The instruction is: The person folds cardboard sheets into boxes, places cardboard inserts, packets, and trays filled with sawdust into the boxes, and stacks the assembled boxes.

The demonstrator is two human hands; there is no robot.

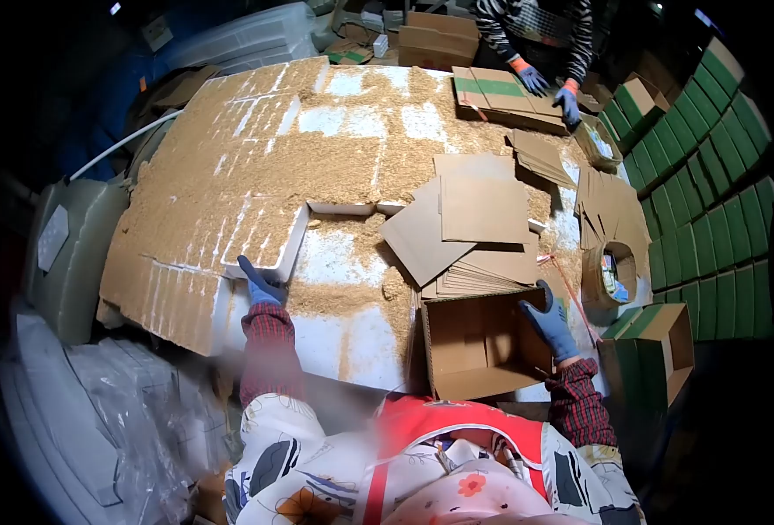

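while the right hand (554,329) grips the probably light, stiff box (483,380) by its lower-right-of-frame wall, the left hand (262,287) touches 1 tray (292,248), clench unclear.

We are seeing a matt brown cardboard open box (489,341) at the near right, its inner walls looking smooth. Flat cardboard sheets (485,208) beyond it are showing a plain, dull paper surface. At the left, crumbly tan material (229,166) is lying rough and grainy over smooth white blocks (297,241). Clear plastic wrapping (146,398) at the near left is looking glossy and wrinkled, while the green-and-brown cartons (706,236) at the far right are showing a matt finish.
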